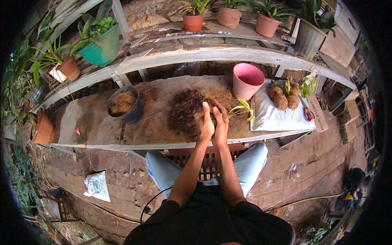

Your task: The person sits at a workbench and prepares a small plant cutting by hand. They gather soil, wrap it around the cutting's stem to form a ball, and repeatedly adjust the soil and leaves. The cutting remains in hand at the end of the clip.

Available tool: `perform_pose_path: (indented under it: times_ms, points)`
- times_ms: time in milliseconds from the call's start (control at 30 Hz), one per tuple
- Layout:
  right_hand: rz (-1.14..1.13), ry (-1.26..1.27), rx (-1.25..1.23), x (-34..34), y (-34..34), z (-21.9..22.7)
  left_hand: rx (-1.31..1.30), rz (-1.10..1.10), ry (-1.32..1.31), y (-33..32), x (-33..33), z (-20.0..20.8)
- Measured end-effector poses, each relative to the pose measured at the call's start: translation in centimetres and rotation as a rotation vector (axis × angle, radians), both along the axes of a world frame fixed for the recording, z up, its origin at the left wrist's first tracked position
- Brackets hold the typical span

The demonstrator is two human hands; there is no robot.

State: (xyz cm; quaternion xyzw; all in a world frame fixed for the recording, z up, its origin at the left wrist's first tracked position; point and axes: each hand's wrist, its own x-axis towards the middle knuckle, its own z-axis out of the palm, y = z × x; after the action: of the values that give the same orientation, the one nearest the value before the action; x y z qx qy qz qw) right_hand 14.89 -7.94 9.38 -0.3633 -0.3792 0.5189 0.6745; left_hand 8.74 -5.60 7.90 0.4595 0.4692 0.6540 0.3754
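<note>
My left hand and my right hand are pressed side by side over the bench, palms together, at the right edge of a dark pile of soil. A small seedling with yellow-green leaves sticks out to the right from between my hands; its base is hidden by my fingers. An empty pink plastic pot stands just behind the seedling. A black pot filled with brown coconut fibre sits to the left of the soil.
A white sack at the right carries several root balls with small plants and red-handled scissors. Terracotta pots and a green pot line the upper shelf. A white bag lies on the ground.
</note>
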Motion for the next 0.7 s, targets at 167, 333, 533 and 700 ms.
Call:
perform_pose_path:
  times_ms: [167, 333, 533, 700]
  points:
    - [0.105, 0.117, 0.219, 0.0, 0.3, -0.3, -0.196, -0.219, -0.887, -0.3, -0.2, 2.6]
    - [-0.190, -0.147, 0.264, 0.0, 0.2, 0.4, 0.016, -0.143, -0.154, 0.9, 1.2, 0.4]
    - [-0.030, 0.443, 0.031, 3.4, 0.4, -0.1, -0.025, -0.225, -0.203, 0.6, 1.7, 1.0]
    - [0.102, 0.661, -0.102, 4.9, 0.5, -0.3, -0.030, -0.258, -0.142, 1.0, 1.2, 0.8]
